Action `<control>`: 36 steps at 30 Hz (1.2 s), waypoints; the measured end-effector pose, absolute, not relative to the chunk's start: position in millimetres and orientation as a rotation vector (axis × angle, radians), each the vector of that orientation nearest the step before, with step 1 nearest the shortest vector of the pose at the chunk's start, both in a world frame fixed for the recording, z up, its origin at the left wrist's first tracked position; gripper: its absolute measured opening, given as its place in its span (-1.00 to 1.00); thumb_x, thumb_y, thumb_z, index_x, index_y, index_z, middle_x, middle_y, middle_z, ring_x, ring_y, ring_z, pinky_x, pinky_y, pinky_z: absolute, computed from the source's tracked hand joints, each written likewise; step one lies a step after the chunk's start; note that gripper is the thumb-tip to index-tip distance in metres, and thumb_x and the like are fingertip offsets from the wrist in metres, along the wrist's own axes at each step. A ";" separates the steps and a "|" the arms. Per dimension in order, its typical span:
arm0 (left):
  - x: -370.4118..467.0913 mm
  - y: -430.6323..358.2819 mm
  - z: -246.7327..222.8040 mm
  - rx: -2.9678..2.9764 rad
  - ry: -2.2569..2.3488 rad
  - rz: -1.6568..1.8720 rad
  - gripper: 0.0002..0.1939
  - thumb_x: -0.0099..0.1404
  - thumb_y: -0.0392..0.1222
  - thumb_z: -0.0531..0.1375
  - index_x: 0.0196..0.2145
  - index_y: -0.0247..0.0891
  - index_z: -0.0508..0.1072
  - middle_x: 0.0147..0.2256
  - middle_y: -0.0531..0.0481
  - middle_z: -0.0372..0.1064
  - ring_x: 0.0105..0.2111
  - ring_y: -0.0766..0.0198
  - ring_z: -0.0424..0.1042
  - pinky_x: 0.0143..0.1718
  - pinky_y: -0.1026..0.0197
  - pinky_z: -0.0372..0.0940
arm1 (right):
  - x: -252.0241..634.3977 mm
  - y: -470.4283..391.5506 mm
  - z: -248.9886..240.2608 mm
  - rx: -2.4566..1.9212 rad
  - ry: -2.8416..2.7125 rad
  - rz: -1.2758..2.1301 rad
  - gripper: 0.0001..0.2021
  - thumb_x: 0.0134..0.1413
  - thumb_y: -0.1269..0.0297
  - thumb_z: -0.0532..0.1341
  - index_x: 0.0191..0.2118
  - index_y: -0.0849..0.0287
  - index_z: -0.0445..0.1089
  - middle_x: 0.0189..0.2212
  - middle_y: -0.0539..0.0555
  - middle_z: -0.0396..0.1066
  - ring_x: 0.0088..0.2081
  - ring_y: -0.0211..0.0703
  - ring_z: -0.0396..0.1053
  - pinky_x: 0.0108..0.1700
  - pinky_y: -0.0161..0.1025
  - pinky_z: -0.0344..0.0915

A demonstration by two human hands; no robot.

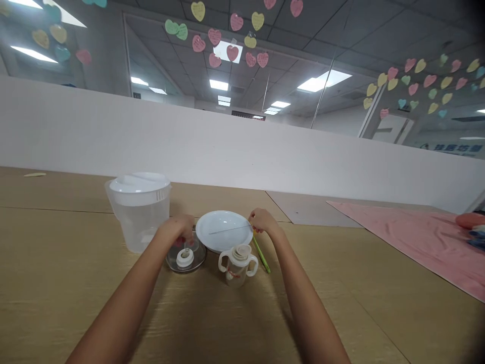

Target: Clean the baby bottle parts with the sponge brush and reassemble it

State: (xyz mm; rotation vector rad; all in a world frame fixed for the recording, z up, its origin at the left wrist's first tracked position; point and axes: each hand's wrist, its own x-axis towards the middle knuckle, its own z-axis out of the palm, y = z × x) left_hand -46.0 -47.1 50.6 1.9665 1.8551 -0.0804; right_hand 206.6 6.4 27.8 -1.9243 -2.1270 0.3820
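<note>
My right hand (261,221) is closed at the right rim of a white plate (223,217). It pinches a thin rod (230,230) that points left across the plate. My left hand (182,227) reaches down over a round metal dish (178,267), fingers curled; whatever they grip is hidden. In that dish sits a white ring-shaped cap (185,258), with something clear beside it. A two-handled baby cup (236,274) with a pale top stands upright in front of the plate. Below my right hand lies a slim green stick-like thing (261,254).
A clear plastic pitcher (140,222) with a white lid stands left of my left hand. A pink cloth (417,232) covers the table's right side. Behind the wooden table (68,283) runs a low white wall (212,146). A thin pale strip (35,174) lies far left.
</note>
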 end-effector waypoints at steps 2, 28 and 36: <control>-41.9 -45.6 43.6 1.931 1.856 -0.102 -0.88 -0.19 -0.33 0.25 -0.56 -0.29 0.47 -0.59 -0.07 0.45 -0.60 0.20 0.40 -0.56 0.25 0.29 | 207.8 6.5 29.3 -1.929 -2.132 0.368 -0.83 -0.08 0.45 0.09 -0.41 0.35 0.43 -0.53 0.23 0.48 -0.65 -0.25 0.36 -0.55 -0.38 0.22; -0.1 -108.2 105.4 2.371 0.993 1.510 -0.78 0.32 -0.18 -0.06 -0.16 -0.19 0.31 -0.37 0.06 0.38 -0.49 0.39 0.38 -0.48 0.36 0.27 | 137.7 -93.2 99.4 -0.583 -1.717 1.255 -0.51 0.12 -0.13 -0.07 -0.12 0.18 0.28 -0.38 0.07 0.34 -0.45 -0.27 0.32 -0.48 -0.30 0.35; -0.6 -102.9 97.7 2.239 0.863 1.561 -0.81 0.35 -0.18 -0.15 -0.13 -0.19 0.16 -0.60 0.20 0.24 -0.75 0.48 0.23 -0.70 0.43 0.13 | 135.8 -99.0 96.1 -0.471 -1.748 1.436 -0.52 0.08 -0.02 0.10 0.06 0.08 0.10 -0.45 -0.02 0.30 -0.48 -0.30 0.31 -0.53 -0.36 0.24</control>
